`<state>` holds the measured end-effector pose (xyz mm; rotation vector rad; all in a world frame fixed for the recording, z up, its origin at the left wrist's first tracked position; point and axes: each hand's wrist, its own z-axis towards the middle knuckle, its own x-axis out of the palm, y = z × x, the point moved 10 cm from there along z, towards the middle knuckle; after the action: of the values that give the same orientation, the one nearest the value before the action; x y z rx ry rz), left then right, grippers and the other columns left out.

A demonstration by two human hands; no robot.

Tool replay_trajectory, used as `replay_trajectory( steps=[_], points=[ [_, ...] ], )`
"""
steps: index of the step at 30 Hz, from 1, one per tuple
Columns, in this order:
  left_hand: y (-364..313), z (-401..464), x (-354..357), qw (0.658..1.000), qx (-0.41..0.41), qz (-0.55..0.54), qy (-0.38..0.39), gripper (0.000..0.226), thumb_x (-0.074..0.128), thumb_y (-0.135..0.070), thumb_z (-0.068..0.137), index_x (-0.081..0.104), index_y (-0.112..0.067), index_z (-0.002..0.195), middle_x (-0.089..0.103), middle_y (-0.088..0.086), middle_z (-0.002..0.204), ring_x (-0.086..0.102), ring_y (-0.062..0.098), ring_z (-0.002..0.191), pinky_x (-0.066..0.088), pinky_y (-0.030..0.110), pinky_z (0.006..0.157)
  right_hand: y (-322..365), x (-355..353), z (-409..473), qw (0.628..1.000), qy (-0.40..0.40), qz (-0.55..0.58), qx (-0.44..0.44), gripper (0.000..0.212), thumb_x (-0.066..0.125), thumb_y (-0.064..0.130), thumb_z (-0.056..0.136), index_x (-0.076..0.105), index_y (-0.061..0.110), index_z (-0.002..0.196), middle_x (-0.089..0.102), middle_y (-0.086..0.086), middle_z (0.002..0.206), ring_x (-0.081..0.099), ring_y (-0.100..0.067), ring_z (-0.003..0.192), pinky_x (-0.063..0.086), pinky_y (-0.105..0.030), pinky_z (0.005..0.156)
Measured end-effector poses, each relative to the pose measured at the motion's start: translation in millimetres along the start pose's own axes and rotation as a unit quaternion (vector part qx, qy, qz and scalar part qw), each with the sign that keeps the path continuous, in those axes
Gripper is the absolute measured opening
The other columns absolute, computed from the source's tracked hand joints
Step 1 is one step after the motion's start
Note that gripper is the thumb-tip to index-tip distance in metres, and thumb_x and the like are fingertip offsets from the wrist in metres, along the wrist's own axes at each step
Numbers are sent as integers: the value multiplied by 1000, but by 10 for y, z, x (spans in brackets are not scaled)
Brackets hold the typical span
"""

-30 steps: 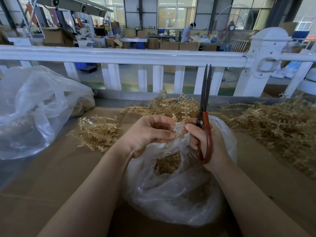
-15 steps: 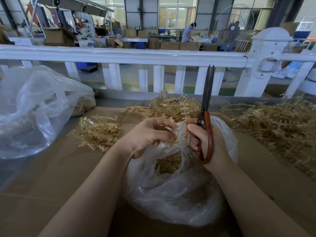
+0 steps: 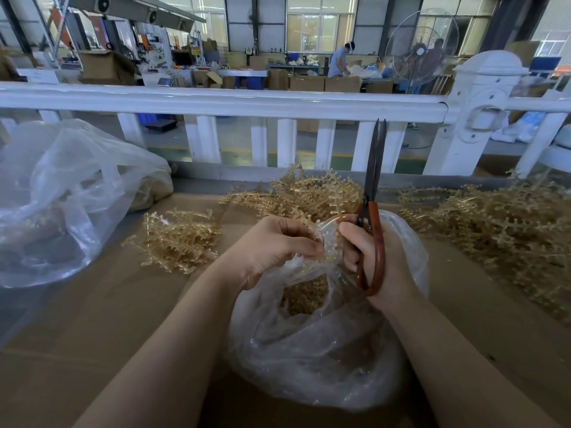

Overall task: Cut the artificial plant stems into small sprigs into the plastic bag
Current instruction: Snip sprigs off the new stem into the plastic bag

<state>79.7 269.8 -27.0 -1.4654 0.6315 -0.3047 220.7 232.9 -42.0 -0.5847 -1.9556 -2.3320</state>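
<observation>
A worker's two bare hands meet over the mouth of a clear plastic bag [image 3: 312, 350] that sits on a cardboard-covered table [image 3: 92, 329] in a factory hall. The left hand [image 3: 272, 245] has its fingers curled together, pinching the crumpled rim of the bag, where a small piece of golden plant shows through the film; whether the fingertips also hold that piece cannot be told. The right hand [image 3: 370, 257] grips the red handles of a pair of scissors [image 3: 372, 217], fingers wrapped tight, the dark blades together and pointing straight up just beside the bag's rim. Cut sprigs [image 3: 304, 296] lie heaped inside the bag below the hands. Uncut artificial plant stems lie in three piles on the table: one [image 3: 179, 239] to the left of the hands, one [image 3: 309, 193] just behind them, and a larger one [image 3: 500, 223] at right. A second clear bag [image 3: 61, 193] slumps at far left. A white railing [image 3: 222, 101] runs behind the table; beyond it stand a pedestal fan [image 3: 421, 46] and a distant person [image 3: 340, 58] at a bench.
</observation>
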Motion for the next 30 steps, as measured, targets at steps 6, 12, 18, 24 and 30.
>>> replay_trajectory(
  steps=[6, 12, 18, 24, 30],
  points=[
    [-41, 28, -25, 998, 36, -42, -21, 9, 76, -6, 81, 77, -13, 75, 71, 0, 66, 50, -2, 46, 34, 9, 45, 82, 126, -68, 989, 58, -130, -50, 7, 72, 16, 90, 69, 9, 91, 52, 4, 54, 43, -8, 41, 34, -18, 40],
    [-74, 25, -11, 998, 49, -43, -16, 20, 77, 10, 75, 68, -8, 77, 70, -1, 66, 60, -1, 53, 40, 6, 49, 50, 106, -66, 987, 37, -151, -44, 5, 72, 12, 91, 70, 9, 87, 58, 10, 50, 56, 0, 43, 41, -8, 44],
    [-114, -4, -12, 998, 56, 29, -1, 28, 71, 17, 73, 69, -8, 85, 65, 6, 76, 58, 9, 64, 47, 18, 63, 21, 47, -45, 985, -13, -170, -20, 10, 72, 10, 91, 71, 14, 82, 61, 7, 51, 55, 0, 40, 39, -9, 41],
    [-111, 16, -74, 989, 53, 121, -62, 31, 61, 12, 79, 74, -16, 73, 54, -15, 51, 41, 1, 46, 36, 13, 47, 27, 84, -55, 988, -7, -157, 3, 11, 72, 8, 90, 70, 10, 79, 68, 0, 61, 54, 0, 40, 39, -9, 40],
    [-53, 55, 8, 996, 41, 79, -18, 20, 64, 12, 82, 71, -7, 81, 72, 4, 75, 66, 19, 72, 55, 31, 71, 38, 145, -95, 998, 40, -50, 9, 5, 70, 8, 88, 66, 5, 84, 63, -1, 58, 47, -5, 37, 37, -15, 36]
  ],
)
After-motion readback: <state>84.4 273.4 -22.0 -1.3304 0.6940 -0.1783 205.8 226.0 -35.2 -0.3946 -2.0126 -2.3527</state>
